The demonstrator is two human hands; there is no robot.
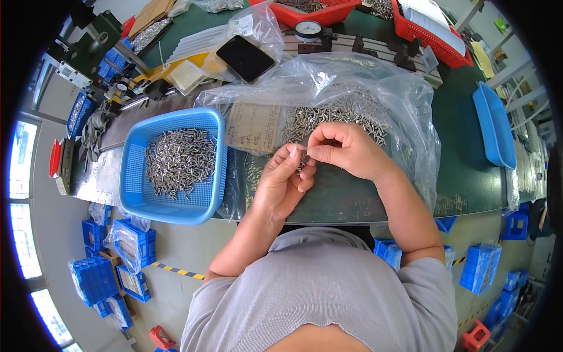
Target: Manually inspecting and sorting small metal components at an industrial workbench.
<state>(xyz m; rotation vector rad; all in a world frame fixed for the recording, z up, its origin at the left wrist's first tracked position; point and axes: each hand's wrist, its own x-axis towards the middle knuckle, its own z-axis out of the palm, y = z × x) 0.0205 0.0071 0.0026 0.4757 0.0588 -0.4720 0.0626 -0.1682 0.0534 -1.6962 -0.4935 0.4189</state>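
Observation:
My left hand (284, 182) is curled around several small metal pins (301, 167), held up over the near edge of the green table. Beside it, my right hand (346, 149) pinches with thumb and forefinger at the left hand's fingertips; whatever lies in that pinch is too small to make out. Behind both hands, a clear plastic bag (404, 100) lies spread with a heap of loose metal pins (352, 111) in it. A brown cardboard label (253, 126) lies at the heap's left. Farther left stands a blue basket (218, 170) holding many similar pins (179, 161).
A black phone (245, 58) lies on plastic behind the bag. A dial gauge (308, 30) stands on a metal rail at the back, near red baskets (434, 44). At right is an upright blue tray (494, 126). Blue crates (94, 281) stand on the floor at left.

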